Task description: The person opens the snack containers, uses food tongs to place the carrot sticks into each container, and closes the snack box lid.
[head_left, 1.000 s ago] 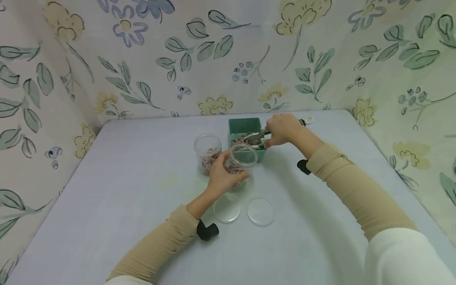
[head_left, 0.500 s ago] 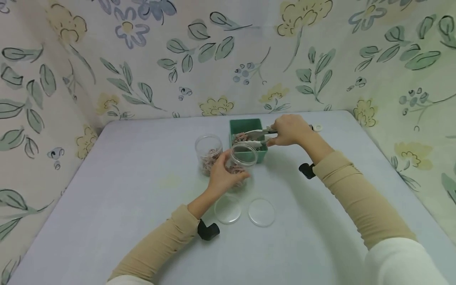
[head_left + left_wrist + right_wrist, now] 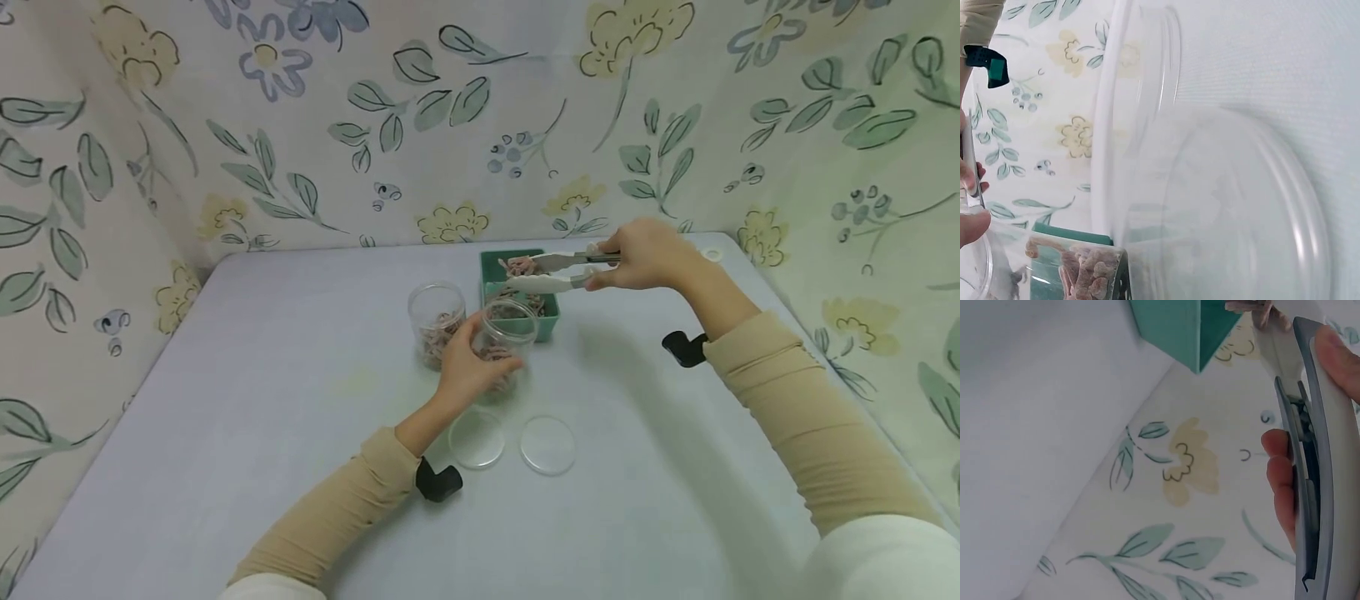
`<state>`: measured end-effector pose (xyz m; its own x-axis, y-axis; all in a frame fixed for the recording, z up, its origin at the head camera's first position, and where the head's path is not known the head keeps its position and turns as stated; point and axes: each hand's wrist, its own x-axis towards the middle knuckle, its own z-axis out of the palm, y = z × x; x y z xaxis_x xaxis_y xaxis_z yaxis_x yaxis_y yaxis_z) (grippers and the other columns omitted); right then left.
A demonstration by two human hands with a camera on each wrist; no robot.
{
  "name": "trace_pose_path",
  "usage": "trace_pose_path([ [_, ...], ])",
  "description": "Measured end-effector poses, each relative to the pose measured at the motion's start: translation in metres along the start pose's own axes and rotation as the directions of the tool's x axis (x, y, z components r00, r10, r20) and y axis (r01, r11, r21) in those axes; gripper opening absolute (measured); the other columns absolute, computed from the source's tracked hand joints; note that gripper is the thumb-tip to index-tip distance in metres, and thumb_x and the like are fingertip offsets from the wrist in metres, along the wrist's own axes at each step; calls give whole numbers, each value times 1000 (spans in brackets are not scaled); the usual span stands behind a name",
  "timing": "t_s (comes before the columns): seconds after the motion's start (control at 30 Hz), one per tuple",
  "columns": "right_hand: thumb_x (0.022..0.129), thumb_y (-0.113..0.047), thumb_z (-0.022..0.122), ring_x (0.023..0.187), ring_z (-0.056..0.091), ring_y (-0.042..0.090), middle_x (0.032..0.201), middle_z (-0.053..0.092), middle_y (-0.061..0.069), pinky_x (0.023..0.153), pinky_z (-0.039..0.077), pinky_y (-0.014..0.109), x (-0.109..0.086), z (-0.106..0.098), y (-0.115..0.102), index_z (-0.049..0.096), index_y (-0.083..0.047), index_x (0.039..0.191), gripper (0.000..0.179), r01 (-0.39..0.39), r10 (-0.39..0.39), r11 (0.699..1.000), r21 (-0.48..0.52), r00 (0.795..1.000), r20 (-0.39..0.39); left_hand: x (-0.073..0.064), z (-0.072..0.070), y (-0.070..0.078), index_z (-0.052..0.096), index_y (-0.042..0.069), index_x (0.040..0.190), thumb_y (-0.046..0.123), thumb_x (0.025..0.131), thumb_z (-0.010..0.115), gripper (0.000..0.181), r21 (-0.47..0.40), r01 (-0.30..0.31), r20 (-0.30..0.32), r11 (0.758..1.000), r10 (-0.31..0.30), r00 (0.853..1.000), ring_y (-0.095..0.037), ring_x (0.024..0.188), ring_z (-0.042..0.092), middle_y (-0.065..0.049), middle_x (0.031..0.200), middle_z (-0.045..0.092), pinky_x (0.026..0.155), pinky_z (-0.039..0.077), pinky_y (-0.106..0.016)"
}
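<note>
My left hand [image 3: 471,367] holds a clear plastic jar [image 3: 517,327] part filled with brownish-pink, knobbly dried pieces; its fingers curve round the side. In my right hand [image 3: 647,254] is a pair of tongs [image 3: 558,283] with white-tipped arms, raised over the green box [image 3: 551,327]. A small clump of the pieces [image 3: 519,267] sits at the tongs' tips. More of them lie in the box. The right wrist view shows the fingers [image 3: 1280,481] wrapped round the tongs' handle, and a corner of the green box [image 3: 1169,331].
A second clear jar [image 3: 435,308], partly filled with similar pieces, stands left of the held jar. Two clear round lids [image 3: 477,440] lie in front on the white table [image 3: 300,417]. A small pale ring [image 3: 712,255] lies at the back right. Floral cloth [image 3: 525,100] hangs behind.
The right hand and tongs have risen and moved right, and a clump now shows lifted at the tips. The left hand and jar have barely moved.
</note>
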<state>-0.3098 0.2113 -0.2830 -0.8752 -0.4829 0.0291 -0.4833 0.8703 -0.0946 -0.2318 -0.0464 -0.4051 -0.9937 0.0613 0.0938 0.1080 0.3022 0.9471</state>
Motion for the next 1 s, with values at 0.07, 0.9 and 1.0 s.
trace_pose_path([
  [0.07, 79, -37, 79, 55, 45, 18, 67, 63, 2, 49, 34, 30, -7, -9, -1, 71, 3, 113, 53, 12, -12, 1000, 17, 1000, -13, 1, 1, 1, 45, 1, 141, 10, 71, 87, 82, -12, 24, -7, 1000, -24, 1000, -32, 135, 40, -18, 143, 47, 109, 35, -45],
  [0.9, 71, -37, 84, 69, 61, 20, 77, 69, 0, 54, 50, 34, -30, -62, -78, 73, -13, 101, 40, 365, -304, 820, -440, 930, 205, -4, 4, 3, 49, -1, 138, 7, 66, 89, 82, 92, -136, 58, 986, 131, 990, -36, 125, 49, -20, 134, 55, 105, 40, -49],
  [1.0, 69, -37, 86, 80, 63, 22, 85, 70, 1, 60, 54, 36, -29, -61, -85, 70, -12, 103, 45, 402, -334, 779, -481, 916, 225, -3, 3, 3, 49, 0, 138, 6, 65, 89, 83, 106, -170, 89, 980, 161, 983, -35, 125, 50, -20, 134, 55, 105, 39, -49],
])
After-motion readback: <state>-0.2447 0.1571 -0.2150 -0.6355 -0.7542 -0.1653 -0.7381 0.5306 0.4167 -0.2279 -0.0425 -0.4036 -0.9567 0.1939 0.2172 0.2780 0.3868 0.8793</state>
